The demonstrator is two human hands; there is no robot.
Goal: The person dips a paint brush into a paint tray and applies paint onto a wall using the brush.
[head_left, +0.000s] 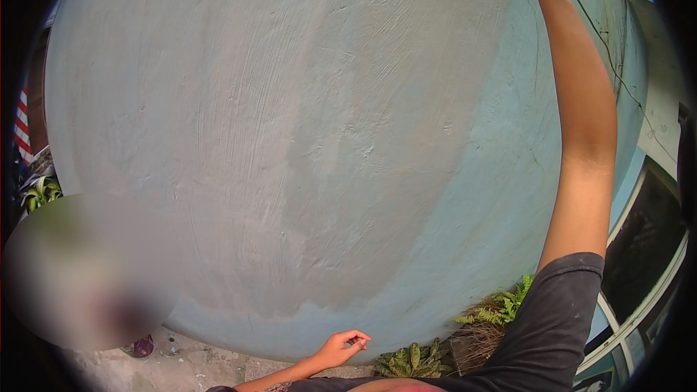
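Observation:
A large wall (pixel 290 138) fills most of the view. Uneven grey, streaked paint covers its middle and left, while a pale blue strip (pixel 501 152) shows along the right and lower edge. My right arm (pixel 584 138) stretches up along the right side of the wall, and its hand lies beyond the top edge, so whatever it holds is hidden. Low in front of the wall is my left hand (pixel 341 348), its fingers loosely curled in and nothing visible in them.
Potted plants, a fern (pixel 508 305) and a broad-leaved plant (pixel 414 361), stand at the wall's foot. A thin wire (pixel 606 47) hangs at the upper right, above a framed window (pixel 642 239). Concrete ground (pixel 189 363) lies lower left, beside a blurred patch.

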